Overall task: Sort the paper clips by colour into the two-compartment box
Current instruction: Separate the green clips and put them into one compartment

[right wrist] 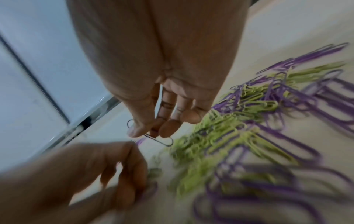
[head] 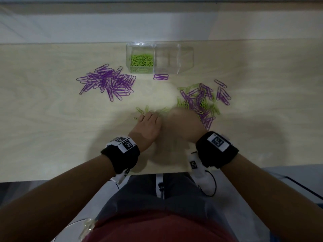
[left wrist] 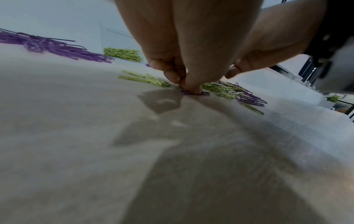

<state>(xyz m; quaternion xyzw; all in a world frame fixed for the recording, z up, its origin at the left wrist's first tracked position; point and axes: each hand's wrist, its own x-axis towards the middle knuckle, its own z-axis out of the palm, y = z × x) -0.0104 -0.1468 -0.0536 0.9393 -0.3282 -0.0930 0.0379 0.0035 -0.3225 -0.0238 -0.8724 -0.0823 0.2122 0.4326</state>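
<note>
The left hand presses a purple wire paper clip on the pale wooden table with curled fingertips, probably to slide it away from the green clips. The right hand pinches a dark-looking paper clip beside the mixed pile on the right. The clear plastic two-compartment box stands far, with green clips on its left side only.

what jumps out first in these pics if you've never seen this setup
A big heap of purple paper clips lies at the table's far left. A clear two-compartment box by the far edge holds green clips in its left half only. Both hands work beside a mixed purple-and-green pile at right.
</note>
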